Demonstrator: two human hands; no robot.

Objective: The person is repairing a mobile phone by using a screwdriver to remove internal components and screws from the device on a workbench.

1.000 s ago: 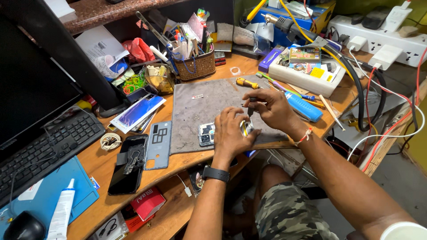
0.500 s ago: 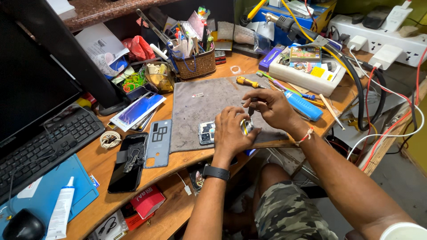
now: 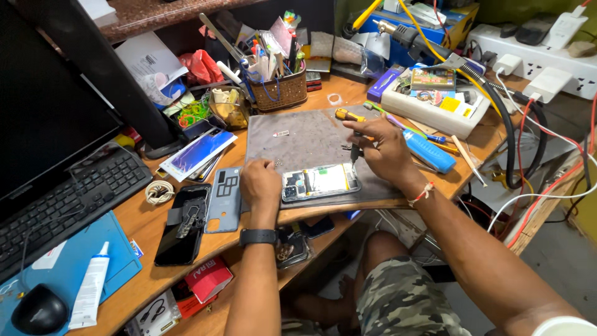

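The right hand [image 3: 382, 149] grips a slim tool [image 3: 355, 152], tip down at the right end of the opened phone [image 3: 320, 182]. The left hand [image 3: 261, 182], fingers curled, steadies the phone's left end. The phone lies on the grey mat [image 3: 305, 140] near the desk [image 3: 134, 224] front edge.

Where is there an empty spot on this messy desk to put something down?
The grey mat is mostly bare between the basket of pens and the opened phone. A strip of wood shows by the coiled cable. It is crowded around the left hand, right hand and keyboard.
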